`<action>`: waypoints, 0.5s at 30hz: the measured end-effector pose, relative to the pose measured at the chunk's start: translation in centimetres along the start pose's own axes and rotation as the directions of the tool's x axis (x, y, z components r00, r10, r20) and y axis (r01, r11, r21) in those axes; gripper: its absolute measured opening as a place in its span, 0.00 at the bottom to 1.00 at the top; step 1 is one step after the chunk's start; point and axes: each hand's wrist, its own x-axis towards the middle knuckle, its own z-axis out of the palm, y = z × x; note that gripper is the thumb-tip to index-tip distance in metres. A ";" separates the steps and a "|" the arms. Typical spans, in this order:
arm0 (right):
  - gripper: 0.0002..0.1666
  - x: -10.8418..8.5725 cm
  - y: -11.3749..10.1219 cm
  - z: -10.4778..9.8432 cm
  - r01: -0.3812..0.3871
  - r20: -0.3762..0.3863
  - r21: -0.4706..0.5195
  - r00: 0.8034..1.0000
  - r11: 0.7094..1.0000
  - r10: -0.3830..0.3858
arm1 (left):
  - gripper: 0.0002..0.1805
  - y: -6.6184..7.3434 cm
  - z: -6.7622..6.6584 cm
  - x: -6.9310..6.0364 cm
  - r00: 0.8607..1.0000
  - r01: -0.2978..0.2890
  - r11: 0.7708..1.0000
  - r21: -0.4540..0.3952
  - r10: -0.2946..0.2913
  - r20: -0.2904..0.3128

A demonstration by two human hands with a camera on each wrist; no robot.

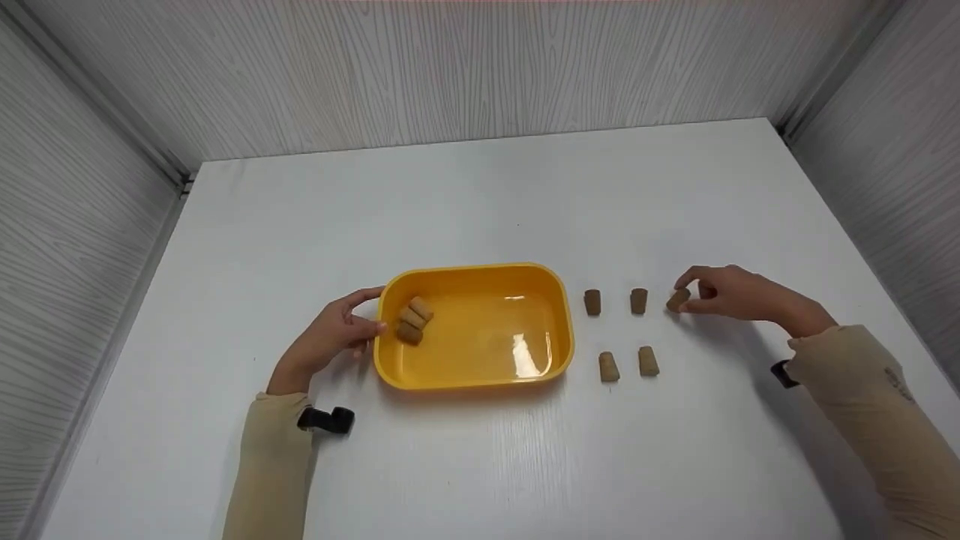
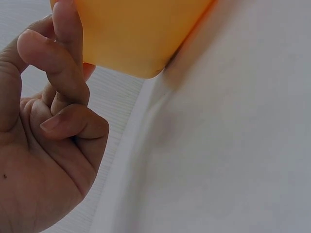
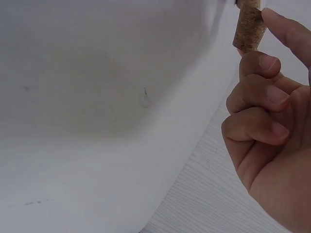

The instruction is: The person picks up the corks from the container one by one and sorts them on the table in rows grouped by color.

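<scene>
A yellow plastic tray [image 1: 472, 334] sits in the middle of the table in the head view. At its left rim, my left hand [image 1: 330, 337] pinches the wall, thumb on the near side; the left wrist view shows the curled fingers against the tray's outer wall [image 2: 131, 39]. Three cork stoppers [image 1: 414, 319] lie together inside, by the left wall. Off to the right, my right hand [image 1: 739, 294] pinches a tilted cork stopper [image 1: 678, 301] between thumb and index finger. The right wrist view shows this cork [image 3: 249, 29] with the other fingers curled below it.
Between the tray and my right hand stand two darker corks [image 1: 592, 302] in a back row. Two lighter corks [image 1: 648, 361] are nearer the front. Pale wood-grain panels [image 1: 480, 75] enclose the white table [image 1: 450, 465] at the back and both sides.
</scene>
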 end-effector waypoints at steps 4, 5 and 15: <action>0.20 0.2 0.1 0.2 -0.006 0.000 -0.016 1.000 1.000 0.006 | 0.37 -0.1 0.0 0.0 1.000 0.008 1.000 0.004 -0.008 -0.005; 0.21 0.2 0.1 0.2 -0.005 0.001 -0.023 1.000 1.000 0.005 | 0.37 -0.1 0.0 0.0 1.000 0.010 1.000 0.005 -0.010 -0.004; 0.23 0.6 0.0 0.5 -0.008 0.016 -0.052 1.000 0.999 0.009 | 0.38 -0.2 -0.1 0.0 1.000 0.025 1.000 -0.003 -0.025 -0.003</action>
